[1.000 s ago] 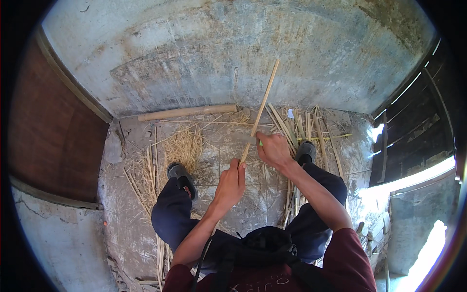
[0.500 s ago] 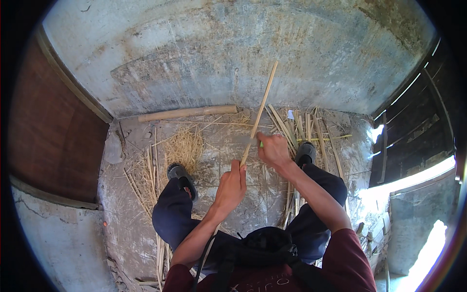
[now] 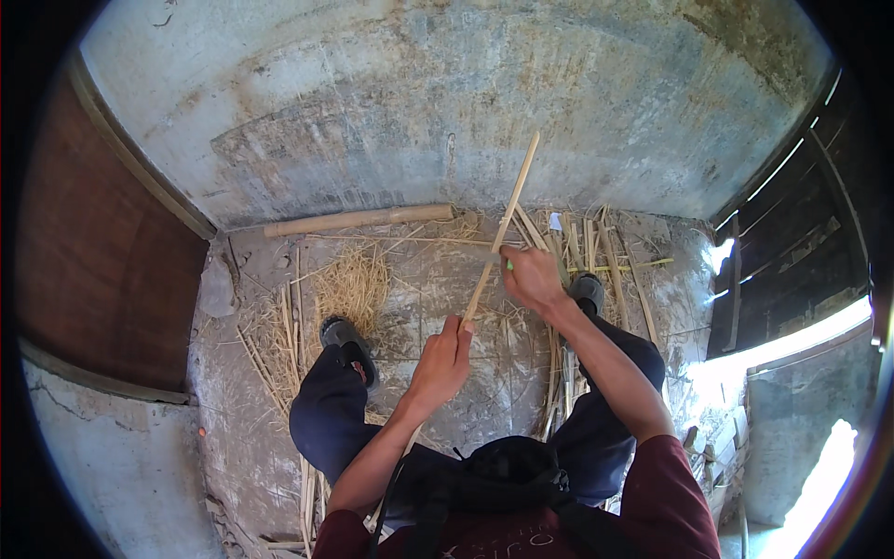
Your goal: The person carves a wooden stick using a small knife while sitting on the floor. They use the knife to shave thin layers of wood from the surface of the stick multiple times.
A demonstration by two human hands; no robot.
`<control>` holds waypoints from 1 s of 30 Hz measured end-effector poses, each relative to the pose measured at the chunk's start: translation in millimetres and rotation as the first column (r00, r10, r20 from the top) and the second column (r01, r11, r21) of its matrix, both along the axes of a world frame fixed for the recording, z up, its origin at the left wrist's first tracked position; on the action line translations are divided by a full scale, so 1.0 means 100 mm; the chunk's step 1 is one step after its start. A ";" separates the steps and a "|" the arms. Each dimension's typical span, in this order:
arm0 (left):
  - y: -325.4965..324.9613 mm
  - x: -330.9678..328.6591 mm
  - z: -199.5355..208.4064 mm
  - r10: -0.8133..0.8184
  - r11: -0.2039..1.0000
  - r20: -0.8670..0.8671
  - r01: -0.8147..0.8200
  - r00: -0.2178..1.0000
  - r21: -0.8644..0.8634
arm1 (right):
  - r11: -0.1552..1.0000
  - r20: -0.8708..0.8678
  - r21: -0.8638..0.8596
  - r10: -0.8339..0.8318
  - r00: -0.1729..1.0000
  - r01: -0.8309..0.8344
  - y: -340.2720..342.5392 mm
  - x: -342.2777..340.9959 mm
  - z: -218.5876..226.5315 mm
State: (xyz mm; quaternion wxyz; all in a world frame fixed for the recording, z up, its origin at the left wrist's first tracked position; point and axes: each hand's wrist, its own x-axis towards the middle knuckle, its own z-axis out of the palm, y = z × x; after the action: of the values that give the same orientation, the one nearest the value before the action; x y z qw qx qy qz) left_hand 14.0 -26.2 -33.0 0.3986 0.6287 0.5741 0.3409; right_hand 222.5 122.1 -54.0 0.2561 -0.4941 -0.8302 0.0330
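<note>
A long, pale bamboo strip (image 3: 518,197) slants up and away in front of me, its far tip against the backdrop of the wall. My left hand (image 3: 441,365) is closed around its lower part, thumb along the strip; the strip's near end runs down beside my forearm. Farther up, my right hand (image 3: 535,279) is closed on a small knife (image 3: 509,265), of which a bit of green handle shows. Its greyish blade lies across the strip and is hard to make out. The fingers hide most of the handle.
A thick bamboo pole (image 3: 358,220) lies along the wall's foot. Curly shavings (image 3: 352,284) are heaped by my left shoe (image 3: 349,347). Several split strips (image 3: 610,252) lie around my right shoe (image 3: 587,291), more at far left. A dark slatted panel (image 3: 792,233) stands at right.
The bamboo strip's far tip has dropped slightly and shifted right. My right hand with the knife has moved a little to the right; my left hand has come down slightly, still gripping.
</note>
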 end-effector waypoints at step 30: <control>-0.15 -0.02 0.03 -0.021 0.995 -0.168 0.036 0.986 0.088 | 0.973 -0.009 0.110 -0.201 0.980 0.201 0.45 0.30 -0.01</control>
State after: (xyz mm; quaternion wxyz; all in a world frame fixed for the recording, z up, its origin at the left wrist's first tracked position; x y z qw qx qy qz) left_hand 11.6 -41.4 -29.9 0.3249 0.6806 0.5805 0.3070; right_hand 252.3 166.9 -55.4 0.2841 -0.5607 -0.7767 -0.0396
